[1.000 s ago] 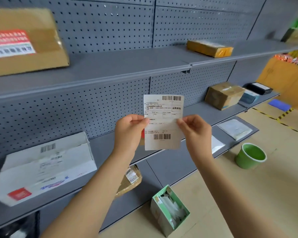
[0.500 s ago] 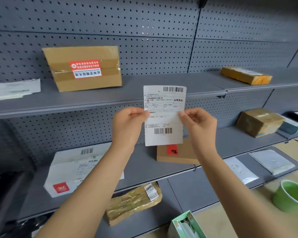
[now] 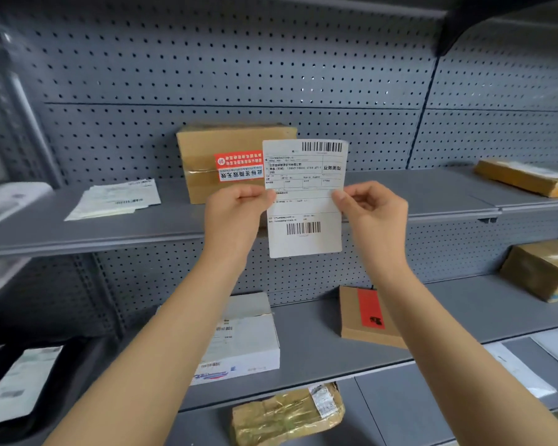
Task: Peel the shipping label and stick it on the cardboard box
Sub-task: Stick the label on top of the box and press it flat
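White rectangular paper shipping label [image 3: 304,201] held upright, left hand [image 3: 236,217] pinching its left edge, right hand [image 3: 372,214] its right, two barcodes legible, brown cardboard box [image 3: 203,156] on the grey metal shelf [image 3: 416,194] behind, red-white sticker [image 3: 239,165]

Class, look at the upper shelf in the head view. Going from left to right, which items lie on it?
Stack of paper sheets → cardboard box with a red sticker → flat yellow-brown parcel.
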Available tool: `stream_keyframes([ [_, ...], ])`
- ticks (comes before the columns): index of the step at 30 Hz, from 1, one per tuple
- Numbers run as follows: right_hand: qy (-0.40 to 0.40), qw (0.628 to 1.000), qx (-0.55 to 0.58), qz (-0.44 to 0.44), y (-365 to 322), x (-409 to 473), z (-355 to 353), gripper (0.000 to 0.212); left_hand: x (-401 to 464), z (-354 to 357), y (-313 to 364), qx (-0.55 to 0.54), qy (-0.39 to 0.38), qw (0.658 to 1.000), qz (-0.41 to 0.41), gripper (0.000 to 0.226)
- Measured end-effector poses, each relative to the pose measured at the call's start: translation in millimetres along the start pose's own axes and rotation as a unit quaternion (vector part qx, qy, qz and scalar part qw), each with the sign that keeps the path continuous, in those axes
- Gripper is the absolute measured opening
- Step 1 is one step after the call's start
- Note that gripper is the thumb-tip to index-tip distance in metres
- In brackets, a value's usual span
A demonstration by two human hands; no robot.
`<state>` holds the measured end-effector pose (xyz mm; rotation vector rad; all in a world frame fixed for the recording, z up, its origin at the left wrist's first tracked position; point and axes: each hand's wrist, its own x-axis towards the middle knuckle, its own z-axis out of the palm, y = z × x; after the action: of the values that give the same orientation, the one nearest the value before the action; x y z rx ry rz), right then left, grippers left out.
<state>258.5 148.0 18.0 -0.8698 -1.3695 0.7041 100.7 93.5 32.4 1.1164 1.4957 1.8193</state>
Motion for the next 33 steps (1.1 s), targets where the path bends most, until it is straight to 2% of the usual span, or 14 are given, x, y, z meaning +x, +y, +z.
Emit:
stream_keyframes([
  [14,0.006,0.999,0.003,-0.042,-23,33,78,0.009,66,-57,19,0.044,0.008,0.997,0.064,0.007],
  [33,-0.023,0.995,-0.008,-0.093,-26,153,124,0.009,183,-35,51,0.097,0.070,0.982,0.143,0.006],
])
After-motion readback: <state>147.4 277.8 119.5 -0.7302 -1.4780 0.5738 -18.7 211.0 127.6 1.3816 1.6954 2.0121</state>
